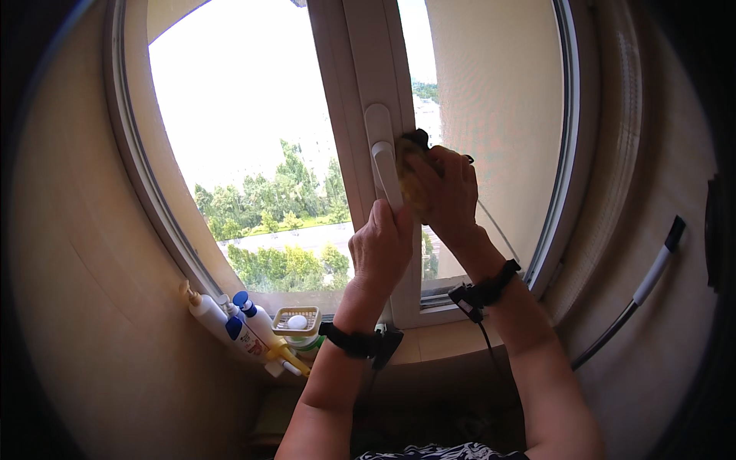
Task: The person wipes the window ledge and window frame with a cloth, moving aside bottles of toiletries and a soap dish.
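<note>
White window handle on the upright middle frame, lever hanging downward, tilted slightly. Yellowish cloth, dark at its top end, just right of the lever, along the edge between frame and right pane; whether it touches the lever, cannot tell. Room to the right of the cloth: the width of the right pane, out to the curved side frame. To the left, beyond the frame, the left pane, bright, with trees and a pale road outside. Below, the sill; at its left end, pump bottles leaning toward the corner, beside a slatted soap dish bearing a white soap. Beige walls both sides; a grey-and-black rod slants against the right one. Left hand raised from below, fingers curled together about the lever's lower end. Right hand higher, bent over the cloth, fingers closed around it; fingertips partly hidden. Dark strap on each wrist, forearms angled upward and inward.
</note>
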The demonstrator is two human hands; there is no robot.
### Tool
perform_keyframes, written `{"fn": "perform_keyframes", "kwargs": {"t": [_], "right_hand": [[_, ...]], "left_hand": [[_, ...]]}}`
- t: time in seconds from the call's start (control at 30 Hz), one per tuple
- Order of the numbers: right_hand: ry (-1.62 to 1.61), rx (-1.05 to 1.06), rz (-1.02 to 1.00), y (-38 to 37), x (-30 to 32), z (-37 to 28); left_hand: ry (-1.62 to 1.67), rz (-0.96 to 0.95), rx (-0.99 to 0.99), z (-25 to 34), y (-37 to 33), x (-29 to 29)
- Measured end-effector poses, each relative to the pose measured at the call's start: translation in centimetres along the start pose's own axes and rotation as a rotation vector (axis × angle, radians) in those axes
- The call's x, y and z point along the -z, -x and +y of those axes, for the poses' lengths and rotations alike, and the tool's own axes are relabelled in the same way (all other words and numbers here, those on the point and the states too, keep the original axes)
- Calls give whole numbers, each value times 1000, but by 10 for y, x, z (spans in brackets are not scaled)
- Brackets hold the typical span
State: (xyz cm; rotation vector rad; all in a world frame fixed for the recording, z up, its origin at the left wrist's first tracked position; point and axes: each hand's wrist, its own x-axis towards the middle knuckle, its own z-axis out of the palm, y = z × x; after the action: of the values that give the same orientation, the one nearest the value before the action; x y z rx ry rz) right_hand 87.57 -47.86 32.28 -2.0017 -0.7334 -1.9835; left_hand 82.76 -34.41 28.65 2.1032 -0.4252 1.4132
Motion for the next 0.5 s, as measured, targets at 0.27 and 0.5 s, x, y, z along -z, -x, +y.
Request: {"fn": "perform_keyframes", "kwargs": {"t": [0.27, 0.5], "right_hand": [[-32, -44, 12, 0, -4, -11], [-19, -35, 96, -19, 6, 11]], "left_hand": [[-43, -141, 26, -7, -2, 16], [-51, -157, 40, 9, -4, -3]]}}
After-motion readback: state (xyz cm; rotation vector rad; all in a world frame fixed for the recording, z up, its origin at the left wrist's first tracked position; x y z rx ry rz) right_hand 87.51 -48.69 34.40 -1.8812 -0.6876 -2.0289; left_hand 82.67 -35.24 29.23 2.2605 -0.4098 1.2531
